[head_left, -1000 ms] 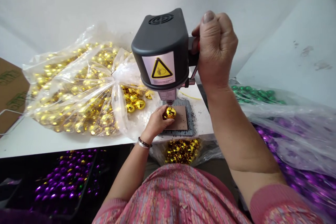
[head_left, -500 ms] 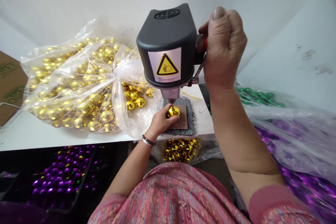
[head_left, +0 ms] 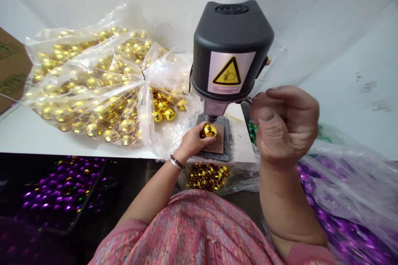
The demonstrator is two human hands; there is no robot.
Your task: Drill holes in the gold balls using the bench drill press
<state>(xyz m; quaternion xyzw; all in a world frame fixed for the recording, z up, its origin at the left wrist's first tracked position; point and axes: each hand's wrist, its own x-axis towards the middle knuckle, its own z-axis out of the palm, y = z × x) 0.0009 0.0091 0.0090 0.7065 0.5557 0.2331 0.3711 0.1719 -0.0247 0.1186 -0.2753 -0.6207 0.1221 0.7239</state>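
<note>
A gold mirrored ball [head_left: 210, 130] rests on a small brown board [head_left: 217, 145] under the bit of a black bench drill [head_left: 231, 29]. My left hand [head_left: 193, 140] is closed on the ball from the left, thumb and fingers around its sides. The thin bit reaches down to the ball's top; whether it has gone in, I cannot make out. My right hand [head_left: 286, 122] is curled round the drill's feed lever [head_left: 248, 100] at the machine's right side, hiding most of it. The board lies on the drill's grey base [head_left: 226, 132], among dark shavings.
A clear plastic bag [head_left: 93, 87] full of gold balls lies left on the white table [head_left: 46, 143], loose gold balls [head_left: 169, 114] at its mouth. Below the edge hangs another bag of gold balls [head_left: 207, 176]. Purple balls [head_left: 59, 190] fill a dark bin; purple bags [head_left: 348, 223] stand right.
My right hand has swung the lever down and toward me, and the bit has come lower onto the ball. The left hand keeps its hold. The view has shifted slightly.
</note>
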